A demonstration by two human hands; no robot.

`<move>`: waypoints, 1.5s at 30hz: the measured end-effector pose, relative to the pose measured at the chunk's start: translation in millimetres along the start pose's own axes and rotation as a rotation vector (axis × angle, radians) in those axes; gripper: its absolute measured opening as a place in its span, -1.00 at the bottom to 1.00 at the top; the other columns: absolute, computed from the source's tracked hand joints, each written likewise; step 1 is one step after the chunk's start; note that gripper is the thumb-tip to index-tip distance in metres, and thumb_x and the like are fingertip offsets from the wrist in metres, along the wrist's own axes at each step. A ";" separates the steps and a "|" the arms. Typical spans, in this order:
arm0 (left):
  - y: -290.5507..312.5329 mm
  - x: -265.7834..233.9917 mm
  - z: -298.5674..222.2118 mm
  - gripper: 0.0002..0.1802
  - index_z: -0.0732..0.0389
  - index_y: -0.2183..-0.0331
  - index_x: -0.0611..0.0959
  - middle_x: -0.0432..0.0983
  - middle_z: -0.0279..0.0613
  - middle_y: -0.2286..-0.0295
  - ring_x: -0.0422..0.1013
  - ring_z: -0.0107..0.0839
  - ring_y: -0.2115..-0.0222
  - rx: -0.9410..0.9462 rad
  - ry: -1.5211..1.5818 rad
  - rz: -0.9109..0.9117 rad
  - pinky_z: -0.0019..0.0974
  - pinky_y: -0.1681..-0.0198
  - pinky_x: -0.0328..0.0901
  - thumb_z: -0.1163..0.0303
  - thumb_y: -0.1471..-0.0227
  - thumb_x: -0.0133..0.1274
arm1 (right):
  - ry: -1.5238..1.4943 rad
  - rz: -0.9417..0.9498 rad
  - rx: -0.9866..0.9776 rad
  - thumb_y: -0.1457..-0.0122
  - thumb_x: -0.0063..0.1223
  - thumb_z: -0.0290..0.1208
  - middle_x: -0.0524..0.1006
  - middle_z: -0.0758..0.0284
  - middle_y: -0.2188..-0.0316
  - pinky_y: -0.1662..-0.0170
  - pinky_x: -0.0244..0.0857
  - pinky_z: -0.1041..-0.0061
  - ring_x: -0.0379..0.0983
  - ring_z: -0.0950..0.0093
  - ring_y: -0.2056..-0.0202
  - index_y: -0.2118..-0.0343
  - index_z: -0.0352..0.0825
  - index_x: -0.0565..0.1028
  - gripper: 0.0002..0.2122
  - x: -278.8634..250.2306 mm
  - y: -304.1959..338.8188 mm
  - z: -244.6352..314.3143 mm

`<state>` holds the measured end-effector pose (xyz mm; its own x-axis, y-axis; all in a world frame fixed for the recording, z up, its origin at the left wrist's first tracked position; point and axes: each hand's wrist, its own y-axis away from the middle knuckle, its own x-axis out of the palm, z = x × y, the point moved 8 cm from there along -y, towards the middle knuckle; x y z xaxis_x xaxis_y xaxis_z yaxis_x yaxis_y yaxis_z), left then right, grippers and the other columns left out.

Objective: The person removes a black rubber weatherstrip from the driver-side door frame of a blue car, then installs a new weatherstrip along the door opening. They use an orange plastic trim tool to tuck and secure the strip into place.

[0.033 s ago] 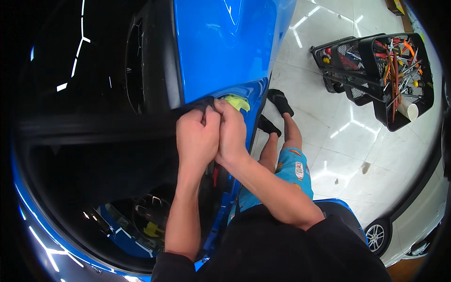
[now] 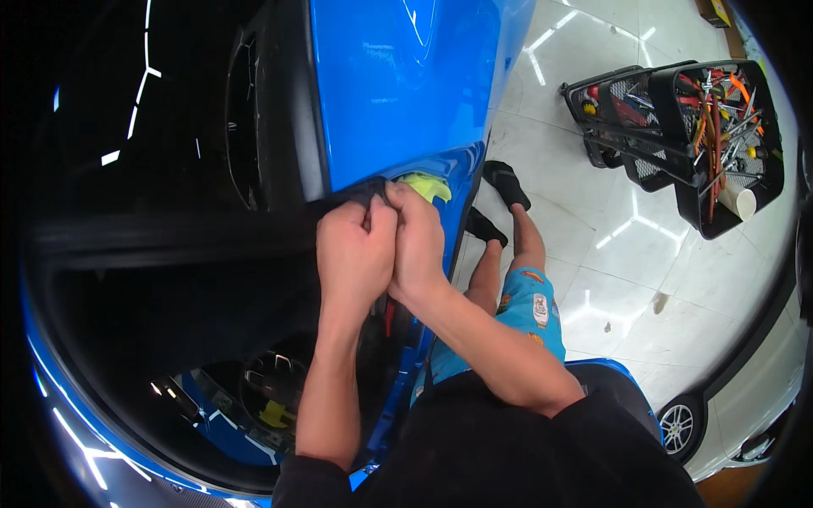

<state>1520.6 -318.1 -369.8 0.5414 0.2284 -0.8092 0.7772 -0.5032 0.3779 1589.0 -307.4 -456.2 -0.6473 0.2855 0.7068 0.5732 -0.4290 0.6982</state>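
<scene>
My left hand [image 2: 351, 254] and right hand [image 2: 421, 245] are pressed side by side at the edge of a blue car body panel [image 2: 398, 93]. Fingers of both are closed, thumbs close together, pinching a piece of black trim [image 2: 366, 190] where the blue panel meets the dark window area. Most of the pinched part is hidden under the fingers. Just beyond my right hand, a yellow-green cloth [image 2: 430, 186] lies in the recess of the blue panel. A small red part [image 2: 389, 317] shows below my wrists in the door opening.
To the right stands a black mesh tool cart [image 2: 690, 135], its top basket full of hand tools and a white cup [image 2: 738, 200]. A light-coloured car with a wheel [image 2: 680, 426] is at the lower right. Dark glass [image 2: 102, 110] fills the left. My feet are on the tiled floor [image 2: 627, 296].
</scene>
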 end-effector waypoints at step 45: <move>7.6 22.5 7.5 -0.69 0.41 0.46 0.53 0.49 0.01 0.61 0.47 -0.45 0.57 0.027 0.454 0.275 -0.28 0.52 0.26 0.38 -0.25 -0.04 | -0.094 0.260 0.339 -0.30 -0.08 -0.07 0.20 0.54 0.70 0.62 -0.10 0.63 0.02 0.67 0.73 0.35 -0.15 0.38 -0.75 -22.2 -13.9 -5.8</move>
<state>1536.2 -323.1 -388.5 0.8128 0.4203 -0.4035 0.5821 -0.6149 0.5321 1592.4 -312.8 -482.2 -0.4203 0.2884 0.8603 0.8536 -0.1959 0.4827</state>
